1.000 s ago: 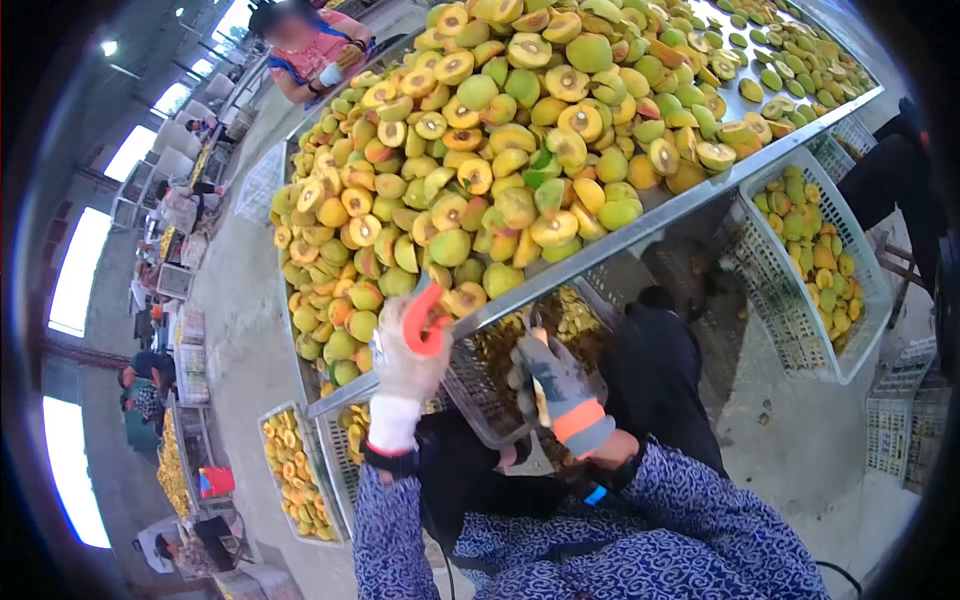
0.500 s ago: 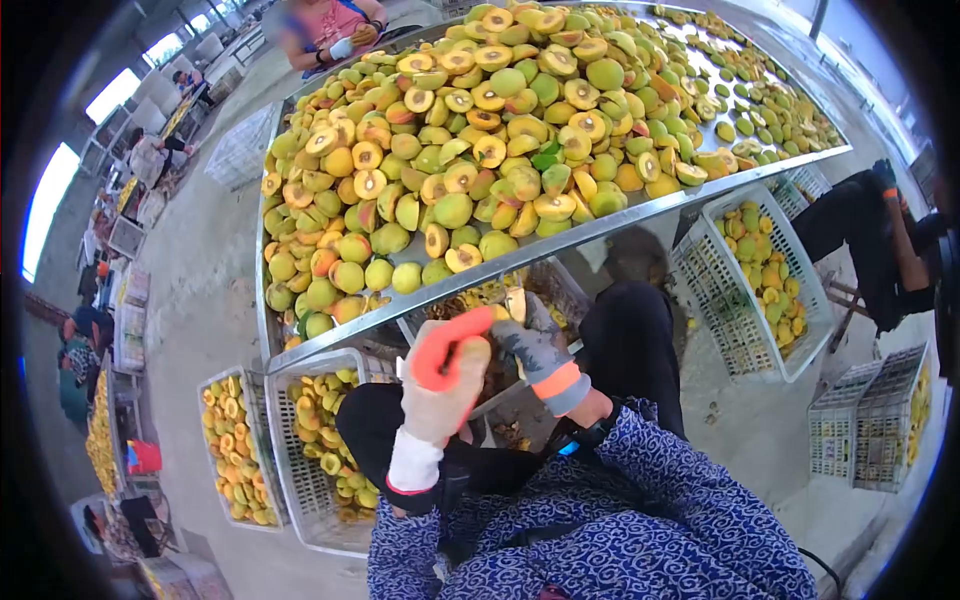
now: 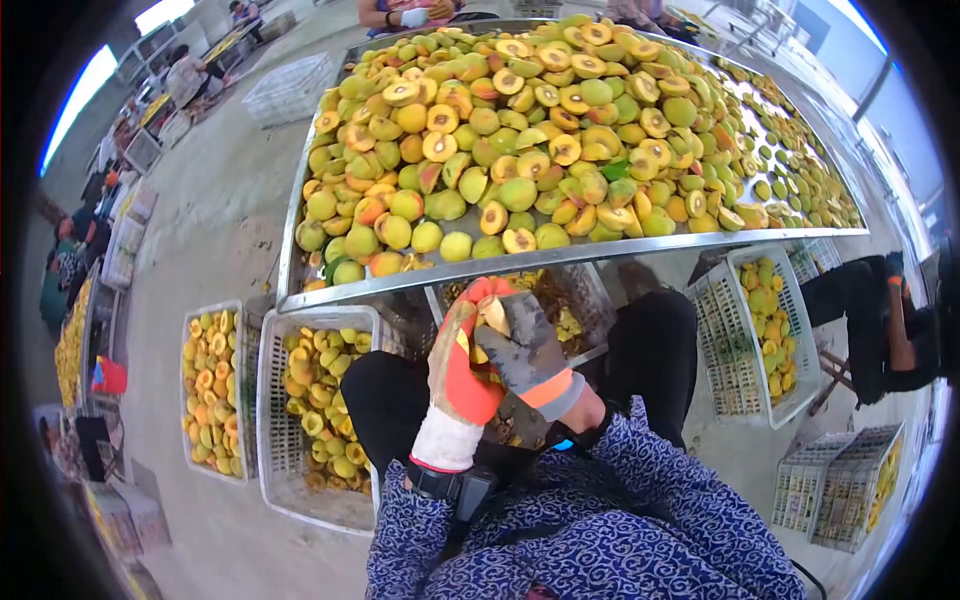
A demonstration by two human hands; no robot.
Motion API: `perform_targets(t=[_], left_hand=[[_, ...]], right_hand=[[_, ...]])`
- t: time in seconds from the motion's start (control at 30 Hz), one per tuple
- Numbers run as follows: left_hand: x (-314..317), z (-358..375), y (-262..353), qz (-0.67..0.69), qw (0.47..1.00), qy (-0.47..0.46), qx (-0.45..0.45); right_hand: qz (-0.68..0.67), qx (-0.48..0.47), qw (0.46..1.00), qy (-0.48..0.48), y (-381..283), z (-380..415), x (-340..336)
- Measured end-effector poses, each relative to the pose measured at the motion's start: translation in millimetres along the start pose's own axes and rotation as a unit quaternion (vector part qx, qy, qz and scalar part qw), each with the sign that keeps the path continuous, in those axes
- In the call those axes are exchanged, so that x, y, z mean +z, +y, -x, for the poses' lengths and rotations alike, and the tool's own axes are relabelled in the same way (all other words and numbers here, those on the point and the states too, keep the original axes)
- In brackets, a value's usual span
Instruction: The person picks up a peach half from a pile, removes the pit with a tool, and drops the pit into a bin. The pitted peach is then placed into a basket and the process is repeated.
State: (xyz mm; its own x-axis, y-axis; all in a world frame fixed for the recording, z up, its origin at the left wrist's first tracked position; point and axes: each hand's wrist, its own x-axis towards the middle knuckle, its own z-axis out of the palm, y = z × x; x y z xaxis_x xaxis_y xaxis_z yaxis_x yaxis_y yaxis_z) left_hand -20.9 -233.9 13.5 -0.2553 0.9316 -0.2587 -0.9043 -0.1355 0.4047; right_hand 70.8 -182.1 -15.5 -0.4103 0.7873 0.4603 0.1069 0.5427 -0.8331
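My left hand (image 3: 462, 365), in a red and white glove, is closed just in front of the metal table's near edge. A bit of yellow peach (image 3: 486, 358) shows between it and my right hand (image 3: 528, 350), which wears a grey glove with an orange band. The right hand's fingers are wrapped round a pale, wood-coloured handle (image 3: 493, 316); its other end is hidden. The two hands touch. Below and behind them stands a crate (image 3: 592, 300) with yellow scraps in it.
Peach halves (image 3: 500, 150) lie heaped on the metal-edged table (image 3: 560, 258). Crates of peach halves stand at left (image 3: 265, 420) (image 3: 212, 390) and right (image 3: 715, 335). Stacked crates (image 3: 835, 485) are farther right. Another person's gloved hand (image 3: 415, 17) is across the table; a person's leg (image 3: 850, 300) is at right.
My hands have come together, the left turning upright against the right and closing over the fruit. The head view has shifted, so the table and crates sit differently in the picture.
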Motion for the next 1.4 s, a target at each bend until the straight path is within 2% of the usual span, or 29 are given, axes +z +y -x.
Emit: perform_targets(t=[0.1,0.13,0.23,0.27,0.37,0.4,0.53,0.8,0.9,1.0,1.07,1.17,1.27,1.37,1.4], left_hand=[[-14,0,-6,0.058,0.996,0.036,0.06],[-23,-5,-7,0.107,0.989,-0.062,0.078],[-26,-11,-14,0.031,0.991,-0.019,0.131],[-20,-10,-20,0.011,0.988,0.003,0.152],[-15,-8,-28,-0.044,0.985,0.019,0.167],[-9,-6,-30,-0.064,0.982,0.021,0.177],[-10,-8,-35,-0.104,0.978,0.015,0.182],[-7,-7,-45,-0.133,0.974,0.027,0.182],[0,-4,-46,-0.157,0.968,0.04,0.19],[3,-2,-47,-0.178,0.963,0.046,0.197],[8,1,-47,-0.216,0.954,0.042,0.206],[11,3,-45,-0.237,0.95,0.014,0.203],[4,3,-38,-0.292,0.938,-0.037,0.184],[4,5,-22,-0.391,0.905,-0.094,0.143],[5,5,-17,-0.425,0.889,-0.113,0.126]], right_hand=[[-0.061,0.091,0.99,0.084,-5,7,-8],[-0.207,0.188,0.959,0.055,-4,12,-14],[-0.24,0.305,0.919,-0.071,-15,24,-34],[-0.276,0.295,0.911,-0.08,-21,25,-34],[-0.213,0.231,0.943,-0.106,-8,29,-31],[-0.18,0.223,0.947,-0.144,-11,25,-37],[-0.167,0.211,0.944,-0.192,3,27,-41],[-0.253,0.252,0.918,-0.171,11,41,-32],[-0.219,0.213,0.932,-0.194,13,41,-35],[-0.303,0.243,0.904,-0.177,9,43,-35],[-0.226,0.256,0.908,-0.244,11,42,-38],[-0.213,0.283,0.893,-0.277,13,43,-43],[-0.213,0.226,0.912,-0.268,18,51,-43],[-0.228,0.039,0.943,-0.239,45,61,-35],[-0.292,0.094,0.918,-0.251,45,58,-38]])
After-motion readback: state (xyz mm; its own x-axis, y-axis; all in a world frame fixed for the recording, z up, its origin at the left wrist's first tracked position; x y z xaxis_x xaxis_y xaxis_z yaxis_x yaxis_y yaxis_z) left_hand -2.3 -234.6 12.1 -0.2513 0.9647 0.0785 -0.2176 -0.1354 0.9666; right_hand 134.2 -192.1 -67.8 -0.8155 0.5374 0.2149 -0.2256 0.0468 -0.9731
